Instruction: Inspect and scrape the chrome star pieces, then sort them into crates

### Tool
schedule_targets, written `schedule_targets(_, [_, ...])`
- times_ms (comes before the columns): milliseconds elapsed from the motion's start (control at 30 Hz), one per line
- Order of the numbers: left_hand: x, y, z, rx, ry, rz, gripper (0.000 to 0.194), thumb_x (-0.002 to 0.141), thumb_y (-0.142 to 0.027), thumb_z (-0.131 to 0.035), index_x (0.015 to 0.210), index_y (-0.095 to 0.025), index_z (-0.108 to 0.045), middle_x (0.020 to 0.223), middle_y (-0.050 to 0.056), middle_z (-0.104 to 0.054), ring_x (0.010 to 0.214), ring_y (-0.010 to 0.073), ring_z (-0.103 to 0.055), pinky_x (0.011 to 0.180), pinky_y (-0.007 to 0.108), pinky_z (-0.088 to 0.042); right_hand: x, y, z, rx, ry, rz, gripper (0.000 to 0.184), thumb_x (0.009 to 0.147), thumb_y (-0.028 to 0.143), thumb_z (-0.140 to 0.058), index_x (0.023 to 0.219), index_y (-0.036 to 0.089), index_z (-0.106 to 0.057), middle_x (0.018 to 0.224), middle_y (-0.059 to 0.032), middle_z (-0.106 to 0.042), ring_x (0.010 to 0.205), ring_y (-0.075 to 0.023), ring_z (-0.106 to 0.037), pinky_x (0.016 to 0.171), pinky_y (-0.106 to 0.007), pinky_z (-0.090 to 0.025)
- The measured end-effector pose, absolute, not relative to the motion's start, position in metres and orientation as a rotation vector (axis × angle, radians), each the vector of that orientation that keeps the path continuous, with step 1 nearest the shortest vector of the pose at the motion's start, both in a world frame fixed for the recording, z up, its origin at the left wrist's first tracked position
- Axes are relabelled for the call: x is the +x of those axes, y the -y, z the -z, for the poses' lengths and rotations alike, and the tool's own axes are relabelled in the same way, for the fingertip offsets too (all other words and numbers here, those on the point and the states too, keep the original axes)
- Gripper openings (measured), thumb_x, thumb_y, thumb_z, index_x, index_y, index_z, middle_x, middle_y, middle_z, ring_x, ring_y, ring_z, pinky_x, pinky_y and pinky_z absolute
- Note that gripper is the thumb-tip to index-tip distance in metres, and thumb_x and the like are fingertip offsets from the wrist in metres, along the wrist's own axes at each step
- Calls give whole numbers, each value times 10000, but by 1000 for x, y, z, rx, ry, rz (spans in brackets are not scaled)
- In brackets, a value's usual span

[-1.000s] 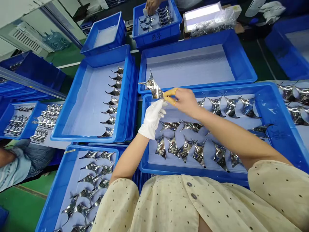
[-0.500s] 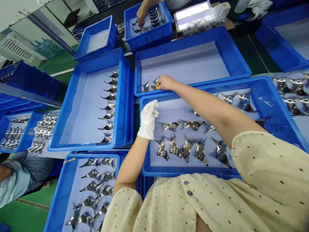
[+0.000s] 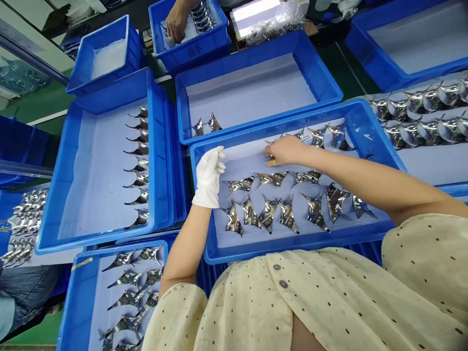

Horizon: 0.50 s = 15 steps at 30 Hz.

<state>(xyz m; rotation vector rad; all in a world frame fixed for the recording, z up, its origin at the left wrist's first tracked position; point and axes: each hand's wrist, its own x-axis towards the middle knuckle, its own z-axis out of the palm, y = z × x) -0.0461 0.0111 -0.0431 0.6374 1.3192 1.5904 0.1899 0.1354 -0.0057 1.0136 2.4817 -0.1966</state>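
My right hand [image 3: 284, 150], with yellow finger cots, reaches into the near blue tray [image 3: 292, 243] and pinches a shiny metal ray-shaped part [image 3: 271, 157] in the tray's back row. My left hand [image 3: 208, 176], in a white glove, rests on the tray's left edge with its fingers loosely curled and nothing in them. Several more shiny parts [image 3: 278, 209] lie in rows on the tray's white liner. In the blue tray behind [image 3: 256, 63], two parts [image 3: 205, 125] lie at the front left corner.
A tray on the left [image 3: 54, 204] holds a column of parts. Another tray at bottom left [image 3: 73, 302] has several. More parts lie on a sheet at right [image 3: 420, 105]. Another person's hand [image 3: 177, 22] works in a small bin at the back.
My right hand carried the part it held to the rear tray, left it beside another there, then came back to the near tray and closed on a new part. The left hand barely moved.
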Motion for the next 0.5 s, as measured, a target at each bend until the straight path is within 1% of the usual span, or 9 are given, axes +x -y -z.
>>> schedule_targets(67, [-43, -10, 42, 669, -1350, -1526, 374, 848, -491, -884, 1050, -188, -799, 898, 18, -711, 559, 41, -538, 501, 189, -403, 195, -129, 12, 1110, -2508, 228, 307, 991, 364, -686, 1186, 160, -805, 1111, -198, -828, 1034, -350, -756, 729, -359, -416])
schedule_targets(100, [-41, -8, 42, 688, -1368, -1485, 377, 842, -491, -881, 1049, -186, -800, 905, 24, -716, 563, 46, -538, 498, 191, -402, 196, -127, 11, 1170, -2559, 339, 258, 976, 322, -680, 1144, 167, -798, 1072, -174, -828, 1001, -330, -752, 741, -356, -429])
schedule_targets(133, [-39, -6, 40, 713, -1376, -1438, 388, 829, -494, -885, 1053, -187, -803, 926, 34, -727, 576, 53, -546, 497, 193, -406, 196, -126, 8, 1215, -2631, 536, 205, 951, 290, -687, 1094, 181, -785, 1033, -139, -824, 947, -298, -742, 747, -349, -444])
schedule_targets(200, [-36, 0, 35, 783, -1319, -1350, 459, 781, -519, -918, 1101, -207, -812, 1007, 53, -754, 623, 71, -578, 515, 202, -436, 195, -123, -1, 1162, -2783, 1156, 110, 902, 279, -726, 988, 212, -737, 958, -64, -791, 804, -212, -681, 737, -327, -471])
schedule_targets(267, [-33, 7, 25, 882, -1170, -1306, 619, 716, -578, -962, 1218, -251, -808, 1017, 47, -758, 656, 91, -588, 549, 221, -475, 190, -120, -11, 832, -2788, 1849, 149, 882, 328, -782, 910, 226, -677, 883, -15, -729, 688, -142, -583, 679, -296, -473])
schedule_targets(333, [-30, 14, 13, 958, -1062, -1336, 784, 681, -662, -970, 1341, -288, -774, 863, 14, -709, 616, 100, -540, 548, 241, -472, 184, -115, -18, 401, -2643, 2285, 254, 899, 388, -822, 867, 225, -630, 800, 13, -658, 619, -105, -505, 592, -260, -433])
schedule_targets(400, [-27, 20, 1, 968, -1078, -1423, 840, 712, -744, -924, 1402, -302, -738, 686, -30, -583, 543, 100, -448, 514, 257, -429, 178, -109, -21, 41, -2491, 2494, 314, 923, 409, -845, 847, 216, -609, 737, 32, -611, 594, -89, -490, 545, -229, -405])
schedule_targets(433, [-26, 23, -3, 952, -1104, -1457, 831, 739, -774, -891, 1405, -306, -727, 646, -43, -536, 520, 99, -411, 501, 263, -409, 174, -106, -22, -95, -2429, 2554, 327, 927, 404, -858, 840, 211, -608, 717, 37, -600, 589, -84, -499, 538, -219, -409])
schedule_targets(500, [-22, 27, -8, 920, -1107, -1444, 785, 759, -795, -865, 1357, -302, -735, 671, -36, -554, 512, 95, -395, 490, 268, -393, 169, -102, -21, -284, -2326, 2616, 331, 921, 381, -882, 831, 202, -619, 704, 38, -604, 586, -79, -522, 552, -213, -441])
